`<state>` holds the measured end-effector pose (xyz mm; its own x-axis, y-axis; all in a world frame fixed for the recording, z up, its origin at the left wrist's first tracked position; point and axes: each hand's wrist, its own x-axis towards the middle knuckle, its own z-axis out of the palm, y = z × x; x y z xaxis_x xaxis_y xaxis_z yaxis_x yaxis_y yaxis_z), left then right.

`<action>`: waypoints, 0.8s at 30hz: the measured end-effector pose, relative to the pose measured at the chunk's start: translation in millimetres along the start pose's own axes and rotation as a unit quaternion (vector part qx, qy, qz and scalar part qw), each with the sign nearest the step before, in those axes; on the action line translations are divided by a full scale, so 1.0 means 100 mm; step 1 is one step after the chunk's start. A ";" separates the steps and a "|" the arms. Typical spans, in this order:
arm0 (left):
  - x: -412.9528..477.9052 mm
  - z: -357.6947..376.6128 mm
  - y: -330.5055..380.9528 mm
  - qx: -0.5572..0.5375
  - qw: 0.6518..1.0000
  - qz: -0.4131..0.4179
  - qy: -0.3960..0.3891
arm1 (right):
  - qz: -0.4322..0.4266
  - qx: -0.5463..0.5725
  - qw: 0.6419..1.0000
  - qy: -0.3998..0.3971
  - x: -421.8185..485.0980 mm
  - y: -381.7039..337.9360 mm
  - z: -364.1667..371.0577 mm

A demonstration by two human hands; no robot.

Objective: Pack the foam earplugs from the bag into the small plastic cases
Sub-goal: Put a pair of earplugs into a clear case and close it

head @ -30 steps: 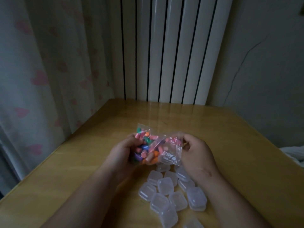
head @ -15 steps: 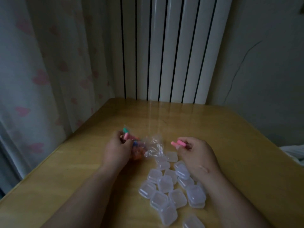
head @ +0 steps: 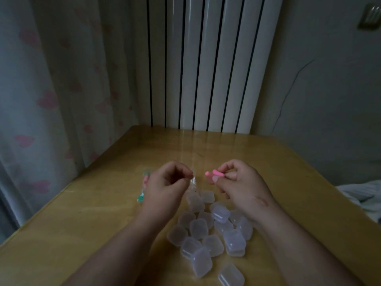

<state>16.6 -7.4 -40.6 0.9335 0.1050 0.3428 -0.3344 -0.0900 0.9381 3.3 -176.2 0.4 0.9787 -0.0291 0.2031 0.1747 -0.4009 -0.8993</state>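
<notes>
The right hand (head: 239,184) pinches pink earplugs (head: 217,173) at frame centre. The left hand (head: 165,184) curls over the bag (head: 144,186); I cannot tell whether it grips it. The cases (head: 199,228) below look closed, so opening one single-handed could let the springy plugs drop and roll across the worktop (head: 99,213).

The room is dim and bluish-grey; weak daylight seeps through the curtain (head: 47,89) on the left. A pale sheen from the white radiator (head: 208,65) streaks the worktop (head: 191,145). Everything looks soft and grainy, the plastic cases (head: 199,228) smudged, and straight lines bow near the edges.
</notes>
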 end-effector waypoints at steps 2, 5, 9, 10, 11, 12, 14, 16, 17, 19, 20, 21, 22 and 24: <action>-0.05 0.04 0.04 -0.047 0.998 -0.015 -0.030 | -0.008 -0.003 1.000 -0.004 -0.02 -0.01 -0.01; -0.05 0.08 0.01 -0.068 0.996 -0.031 -0.041 | -0.002 0.017 1.000 -0.025 -0.04 0.03 0.04; -0.04 0.11 0.02 -0.008 0.998 0.020 -0.054 | 0.008 0.049 0.998 -0.031 -0.09 0.14 0.14; -0.05 0.12 0.02 0.007 0.998 0.032 -0.062 | 0.008 0.051 0.998 -0.023 -0.10 0.16 0.16; -0.05 0.13 0.02 0.016 0.997 0.033 -0.068 | 0.006 0.045 0.999 -0.014 -0.10 0.17 0.17; -0.05 0.13 0.00 0.013 0.997 0.024 -0.074 | 0.003 0.039 0.999 -0.004 -0.11 0.19 0.17; -0.03 0.14 -0.03 -0.010 0.997 0.000 -0.078 | 0.000 0.044 0.999 0.011 -0.12 0.19 0.16; -0.03 0.14 -0.05 -0.015 0.997 0.000 -0.070 | -0.002 0.051 0.999 0.017 -0.12 0.20 0.16; -0.03 0.14 -0.05 -0.012 0.998 0.005 -0.065 | -0.006 0.053 0.998 0.025 -0.13 0.21 0.16; -0.03 0.13 -0.06 -0.018 0.998 0.008 -0.052 | -0.011 0.057 0.997 0.060 -0.13 0.25 0.16; -0.03 0.13 -0.06 -0.026 0.999 0.003 -0.045 | -0.015 0.048 0.996 0.076 -0.13 0.27 0.17; -0.02 0.13 -0.07 -0.040 0.998 -0.008 -0.041 | -0.018 0.036 0.996 0.083 -0.13 0.29 0.17; -0.02 0.12 -0.06 -0.062 0.997 -0.021 -0.038 | -0.019 0.029 0.996 0.084 -0.13 0.29 0.17; -0.02 0.12 -0.04 -0.100 0.993 -0.041 -0.042 | -0.019 0.036 0.996 0.075 -0.14 0.30 0.19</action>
<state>17.4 -19.1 -46.1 0.9634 0.0198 0.2672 -0.2677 0.1142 0.9567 -2.7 -170.4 -37.1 0.9452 -0.1544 0.2876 0.2230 -0.3377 -0.9144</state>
